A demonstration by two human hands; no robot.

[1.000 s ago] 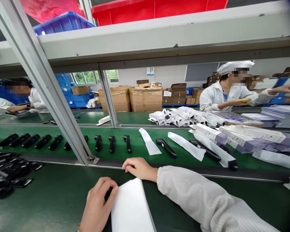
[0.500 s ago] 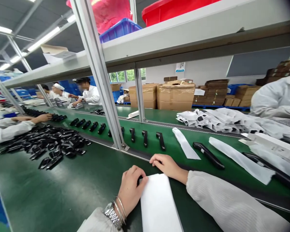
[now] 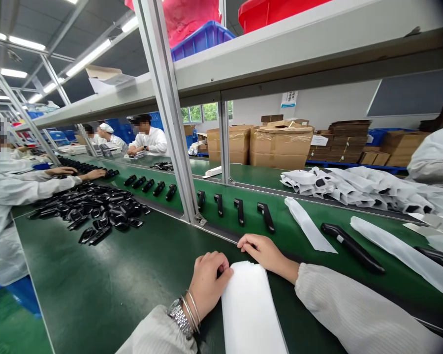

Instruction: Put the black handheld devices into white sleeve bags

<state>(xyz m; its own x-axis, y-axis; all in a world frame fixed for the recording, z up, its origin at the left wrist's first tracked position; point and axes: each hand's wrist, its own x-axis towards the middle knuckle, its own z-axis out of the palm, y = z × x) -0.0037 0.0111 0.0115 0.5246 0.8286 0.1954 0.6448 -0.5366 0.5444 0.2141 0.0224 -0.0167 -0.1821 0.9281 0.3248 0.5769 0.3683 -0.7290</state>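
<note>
A stack of white sleeves lies on the green table before me. My left hand, with a watch and bangles at the wrist, rests at its upper left corner, fingers curled and thumb on the edge; whether it grips a sleeve is hidden. Just beyond the stack, my right hand lies at the belt's edge with its fingers bent together, and what they hold, if anything, is too small to make out. On the green belt lie black handle-shaped parts and, between some of them, white sleeves.
A metal post stands at the table's edge under a long shelf. Black parts are heaped at the left, where a co-worker's hands reach to the belt. White-wrapped items lie across the belt.
The view has turned left, showing more of the co-worker. The black parts and sleeves on the belt have shifted right relative to my hands. My hands keep nearly the same pose.
</note>
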